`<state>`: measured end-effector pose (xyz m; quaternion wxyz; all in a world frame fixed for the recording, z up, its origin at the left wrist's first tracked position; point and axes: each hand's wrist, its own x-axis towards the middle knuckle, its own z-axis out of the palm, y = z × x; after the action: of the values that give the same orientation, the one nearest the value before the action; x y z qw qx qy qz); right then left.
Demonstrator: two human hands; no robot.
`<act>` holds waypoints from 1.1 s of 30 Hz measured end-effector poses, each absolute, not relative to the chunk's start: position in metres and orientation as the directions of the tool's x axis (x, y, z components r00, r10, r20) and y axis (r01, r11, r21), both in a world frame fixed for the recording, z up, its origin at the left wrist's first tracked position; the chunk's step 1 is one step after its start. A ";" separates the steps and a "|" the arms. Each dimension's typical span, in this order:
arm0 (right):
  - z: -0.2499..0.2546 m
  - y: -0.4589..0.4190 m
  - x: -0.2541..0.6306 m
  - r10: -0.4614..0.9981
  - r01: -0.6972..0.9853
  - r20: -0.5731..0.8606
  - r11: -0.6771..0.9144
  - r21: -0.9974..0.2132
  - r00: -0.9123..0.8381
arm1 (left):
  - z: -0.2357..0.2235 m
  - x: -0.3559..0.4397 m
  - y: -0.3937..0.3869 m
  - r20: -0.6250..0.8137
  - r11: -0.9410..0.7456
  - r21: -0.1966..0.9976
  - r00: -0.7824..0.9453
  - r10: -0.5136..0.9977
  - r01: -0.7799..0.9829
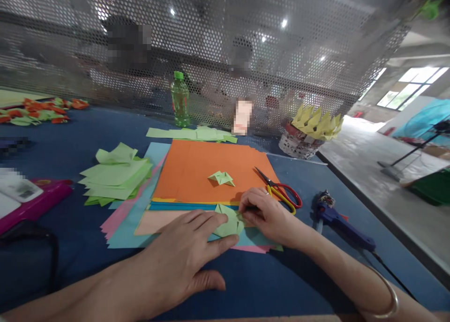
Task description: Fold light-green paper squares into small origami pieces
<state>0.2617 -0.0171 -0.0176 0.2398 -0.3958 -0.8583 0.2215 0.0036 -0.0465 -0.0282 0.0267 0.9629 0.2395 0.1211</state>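
A partly folded piece of light green paper (228, 222) lies on a stack of coloured sheets. My left hand (179, 249) rests flat, its fingertips on the paper's left and lower edge. At the right edge, my right hand (269, 214) has its fingers closed in a pinch on the same paper; the fingertips are partly hidden. Just beyond, a small folded green paper piece (222, 178) sits on the orange sheets (207, 158). Scissors with red and yellow handles (277, 186) lie close behind my right hand, blades pointing to the far left.
Loose green squares (117, 179) are piled at left, near a magenta object (45, 198). Green strips (193, 134), a bottle (180, 101) and a basket with yellow paper points (304, 137) stand along the perforated screen (211, 36). A corded glue gun (342, 223) lies at right.
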 end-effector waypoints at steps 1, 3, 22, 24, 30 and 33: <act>-0.018 -0.017 0.262 0.788 0.576 0.237 0.587 -0.568 -0.568 | -0.028 0.003 -0.046 0.218 -0.883 0.110 0.856 0.469 0.456; -0.020 -0.017 0.261 0.796 0.579 0.257 0.583 -0.571 -0.548 | -0.028 0.002 -0.046 0.220 -0.884 0.120 0.856 0.468 0.453; -0.009 -0.033 0.233 0.920 0.739 0.024 0.329 -0.588 -0.391 | -0.015 -0.007 -0.049 0.335 -0.908 0.180 0.845 0.418 0.378; -0.006 -0.035 0.234 0.915 0.730 -0.003 0.320 -0.604 -0.403 | -0.012 -0.007 -0.050 0.324 -0.902 0.222 0.844 0.428 0.372; -0.001 -0.044 0.238 0.892 0.731 -0.018 0.358 -0.581 -0.451 | -0.011 -0.008 -0.054 0.319 -0.872 0.323 0.825 0.466 0.368; 0.000 -0.044 0.241 0.849 0.707 0.045 0.467 -0.531 -0.527 | -0.014 -0.008 -0.055 0.321 -0.857 0.332 0.806 0.497 0.395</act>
<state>0.2409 -0.0444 0.0000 0.1531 -0.4618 -0.8426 0.2309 -0.0080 -0.0545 -0.0141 0.1253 0.9420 0.2367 0.2020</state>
